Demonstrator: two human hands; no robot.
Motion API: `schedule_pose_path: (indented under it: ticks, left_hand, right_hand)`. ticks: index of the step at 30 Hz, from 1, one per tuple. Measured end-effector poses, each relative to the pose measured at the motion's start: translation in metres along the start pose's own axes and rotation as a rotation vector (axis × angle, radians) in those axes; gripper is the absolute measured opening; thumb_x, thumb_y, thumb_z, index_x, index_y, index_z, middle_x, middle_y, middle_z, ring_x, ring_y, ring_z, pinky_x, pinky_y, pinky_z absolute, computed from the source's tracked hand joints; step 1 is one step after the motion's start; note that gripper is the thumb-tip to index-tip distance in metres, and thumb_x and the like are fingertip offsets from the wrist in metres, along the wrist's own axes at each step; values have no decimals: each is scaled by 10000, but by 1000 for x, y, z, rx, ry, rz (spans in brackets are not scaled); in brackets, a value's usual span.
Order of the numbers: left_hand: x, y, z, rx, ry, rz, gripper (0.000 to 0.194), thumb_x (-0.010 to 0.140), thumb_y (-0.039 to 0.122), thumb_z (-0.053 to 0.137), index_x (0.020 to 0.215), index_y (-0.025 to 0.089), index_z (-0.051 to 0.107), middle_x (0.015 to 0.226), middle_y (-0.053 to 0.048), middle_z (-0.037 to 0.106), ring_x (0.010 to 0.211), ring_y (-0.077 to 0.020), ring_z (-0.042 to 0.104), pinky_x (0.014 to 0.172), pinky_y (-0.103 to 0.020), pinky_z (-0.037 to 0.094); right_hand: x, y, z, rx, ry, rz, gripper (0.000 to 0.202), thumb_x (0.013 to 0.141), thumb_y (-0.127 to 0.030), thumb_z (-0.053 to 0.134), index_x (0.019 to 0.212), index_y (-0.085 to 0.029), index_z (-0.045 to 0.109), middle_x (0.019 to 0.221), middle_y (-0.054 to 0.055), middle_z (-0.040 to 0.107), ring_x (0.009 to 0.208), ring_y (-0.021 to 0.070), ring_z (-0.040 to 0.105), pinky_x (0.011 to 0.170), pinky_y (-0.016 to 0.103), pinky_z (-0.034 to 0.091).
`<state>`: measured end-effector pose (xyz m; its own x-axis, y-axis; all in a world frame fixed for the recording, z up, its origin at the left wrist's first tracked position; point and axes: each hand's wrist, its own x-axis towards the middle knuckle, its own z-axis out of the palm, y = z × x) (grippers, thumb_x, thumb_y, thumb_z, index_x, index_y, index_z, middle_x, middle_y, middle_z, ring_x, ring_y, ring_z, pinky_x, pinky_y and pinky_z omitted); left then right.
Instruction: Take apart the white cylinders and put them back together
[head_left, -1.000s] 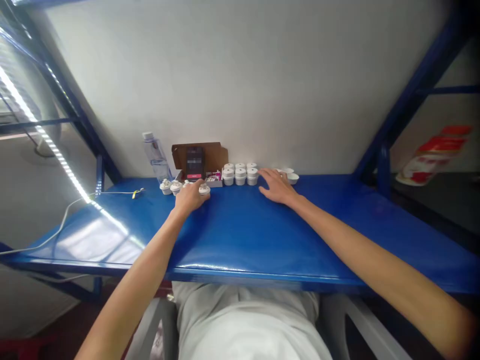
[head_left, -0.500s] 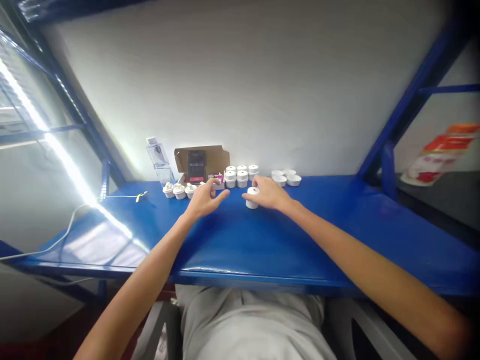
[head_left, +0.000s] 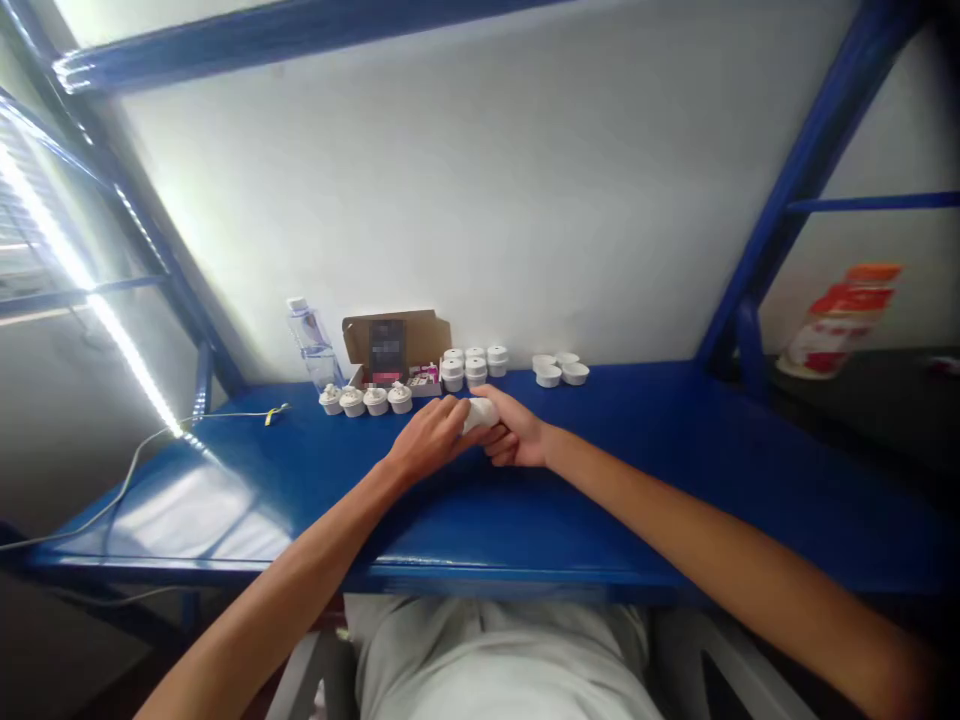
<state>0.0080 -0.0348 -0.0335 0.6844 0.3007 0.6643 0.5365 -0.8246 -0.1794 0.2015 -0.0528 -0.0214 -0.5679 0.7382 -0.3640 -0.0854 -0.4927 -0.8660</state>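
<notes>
Gripping white cup (head_left: 481, 415) between my left hand (head_left: 431, 437) and right hand (head_left: 520, 433), fingers (head_left: 501, 441) wrapping round it, over bench (head_left: 570, 530), before stacked cups (head_left: 453, 376); pressing evenly from both sides is probably best preventing slips.

We see a glaring streak of light (head_left: 112, 326) down the left and pale reflections on the glossy tabletop (head_left: 525, 530). Toward the right we lose detail in shadow; the red-and-white bottle (head_left: 838, 325) looks blurred. Wide-angle stretching marks the edges, and the phone (head_left: 387, 348) shows pixelated patches.
</notes>
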Motion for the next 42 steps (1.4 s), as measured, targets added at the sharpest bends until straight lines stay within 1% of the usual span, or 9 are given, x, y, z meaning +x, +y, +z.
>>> schedule_pose_path:
  ticks: [4,8,11,14,18,23,29,35,42]
  left_hand:
    - [0,-1,0,139,-36,191,236,1018,325,499,1187,180,578,1010,-122,630,826,-201,596,785,-349,483]
    - [0,3,0,-14,-35,139,244,1006,282,516,1236,226,577,1063,-110,621,869,-198,589,819,-349,484]
    - [2,6,0,-307,100,-155,297,942,430,620,1136,208,584,928,-68,612,769,-180,574,723,-313,480]
    - [8,8,0,-697,263,-583,335,930,528,593,994,203,542,716,2,542,587,-130,499,562,-256,411]
    - [16,1,3,-1330,288,-1017,392,937,583,503,823,208,480,576,57,396,429,-74,323,400,-206,214]
    - [15,-19,1,-1469,358,-1218,277,835,432,630,905,173,566,675,2,573,493,-86,495,438,-201,335]
    - [14,-27,-10,-1462,221,-1077,263,659,199,673,914,145,639,915,-51,691,797,-154,665,680,-232,489]
    - [14,-20,-10,-1372,-15,-951,240,655,180,628,890,150,667,920,-53,688,883,-177,647,808,-289,514]
    - [15,-11,-5,-1342,-52,-997,250,639,191,694,883,139,678,889,-55,691,845,-173,649,777,-298,516]
  right_hand:
    - [-3,-1,-5,-37,114,3,600,917,-753,366,605,-241,343,402,-91,266,316,51,180,255,153,191]
    - [2,1,-7,-60,204,-121,546,947,-650,453,613,-232,346,427,-99,252,345,46,161,301,162,163]
    - [3,4,0,-149,317,-466,461,935,-610,510,696,-219,465,506,-60,398,405,78,319,369,197,299]
    - [-2,4,6,-536,414,-956,294,913,-500,607,974,-211,607,855,34,660,735,177,617,650,292,526]
    - [-7,0,-4,-1265,539,-1293,150,873,-201,604,1021,-223,617,1202,102,652,1145,277,594,983,428,461]
    - [1,2,-37,-1505,915,-982,377,820,-245,631,1189,-202,573,1155,115,650,1048,296,609,910,409,452]
    - [9,7,-70,-1419,1008,-521,311,827,-433,649,1032,-216,559,934,84,687,875,287,631,765,365,448]
    - [18,10,-86,-1292,1003,-514,293,858,-429,633,1026,-208,539,1067,119,678,970,288,633,780,349,471]
    - [23,12,-97,-1254,1077,-540,268,828,-358,647,1020,-210,534,1080,119,649,983,293,619,845,379,485]
